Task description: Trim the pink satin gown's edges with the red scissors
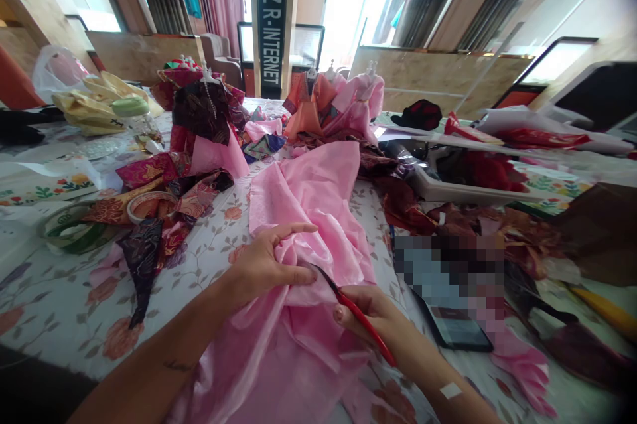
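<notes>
A long piece of pink satin fabric (318,185) stretches along the table and down toward me, bunched into folds in the middle. My left hand (266,261) grips a fold of it, the thumb pressing on top and the index finger reaching across the cloth. In my right hand (381,324) are small scissors (365,326) with red handles. Their dark blades point up and left, against the fabric close to my left thumb. Whether the blades are apart is hard to see.
Dolls in pink and orange dresses (358,102) and dark brocade (202,109) stand at the back. Green tape (74,228) and brocade scraps (142,258) lie left. A partly blurred phone (460,328), a white tray (448,192) and more scraps (522,231) are right.
</notes>
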`<state>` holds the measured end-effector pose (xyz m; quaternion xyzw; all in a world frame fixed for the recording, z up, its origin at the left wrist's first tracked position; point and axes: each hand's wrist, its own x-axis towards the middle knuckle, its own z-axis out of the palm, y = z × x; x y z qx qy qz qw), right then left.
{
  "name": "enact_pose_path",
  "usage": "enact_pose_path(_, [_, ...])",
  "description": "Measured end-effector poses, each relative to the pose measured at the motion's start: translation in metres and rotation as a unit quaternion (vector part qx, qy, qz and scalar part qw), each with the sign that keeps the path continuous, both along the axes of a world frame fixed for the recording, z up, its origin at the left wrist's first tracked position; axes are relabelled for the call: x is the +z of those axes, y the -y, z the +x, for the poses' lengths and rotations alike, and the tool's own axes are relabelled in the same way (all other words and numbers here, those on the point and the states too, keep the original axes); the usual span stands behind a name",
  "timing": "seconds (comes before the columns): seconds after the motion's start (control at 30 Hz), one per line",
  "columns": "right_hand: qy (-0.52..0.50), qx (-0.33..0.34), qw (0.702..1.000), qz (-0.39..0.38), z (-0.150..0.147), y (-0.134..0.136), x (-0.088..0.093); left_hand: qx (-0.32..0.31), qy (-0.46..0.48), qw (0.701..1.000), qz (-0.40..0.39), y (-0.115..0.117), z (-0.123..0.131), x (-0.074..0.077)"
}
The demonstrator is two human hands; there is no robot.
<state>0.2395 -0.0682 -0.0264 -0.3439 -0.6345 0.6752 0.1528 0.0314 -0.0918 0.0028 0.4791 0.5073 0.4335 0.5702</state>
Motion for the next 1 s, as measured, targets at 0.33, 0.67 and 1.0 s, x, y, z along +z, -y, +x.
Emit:
enact_pose_path(0.33, [0.011, 0.021, 1.0, -0.004, 0.0, 0.001, 0.006, -0.016, 0.001, 1.0, -0.021, 0.001, 0.001, 0.003])
enact_pose_path(0.67, [0.013, 0.025, 1.0, -0.005, 0.003, -0.001, -0.005, -0.025, -0.006, 1.0, -0.017, 0.002, 0.0, 0.002])
enact_pose_path(1.0, [0.024, 0.029, 0.999, -0.002, 0.006, -0.004, -0.008, -0.033, -0.002, 0.999, -0.023, 0.002, 0.001, 0.003])
